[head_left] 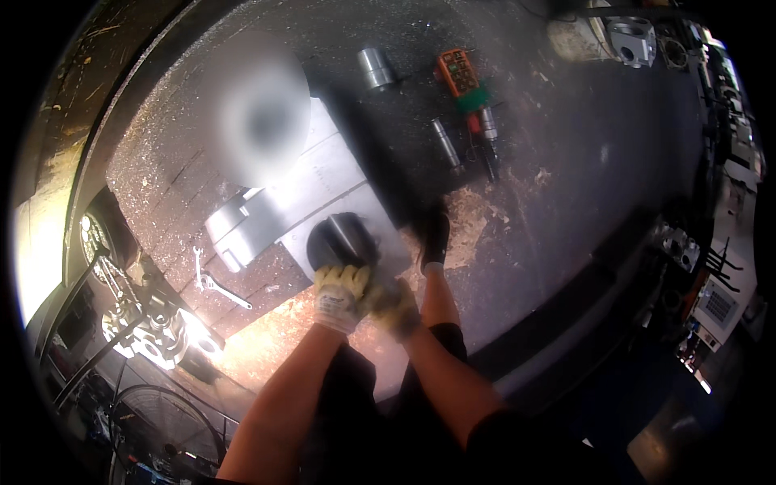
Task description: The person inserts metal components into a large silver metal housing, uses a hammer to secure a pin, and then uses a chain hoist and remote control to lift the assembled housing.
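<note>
A large pale metal block [352, 194] lies in front of me, with a dark round bore [314, 247] at its near end. Inside the bore shows a smooth grey cylindrical surface [346, 235]. My left hand [340, 293], in a yellowish work glove, has its fingers curled at the bore's near rim; what they grip is hidden. Close beside it is my right hand [391, 309], gloved alike and smeared by motion, so its fingers cannot be read. A lower stepped metal part [242, 226] adjoins the block on the left.
Wrenches [220, 289] lie left of the block. Beyond it stand a metal cylinder [375, 69], a metal rod [445, 142] and an orange button control [458, 71]. A fan [166, 424] is at lower left, a bucket [575, 39] far right. A blurred patch covers the block's far end.
</note>
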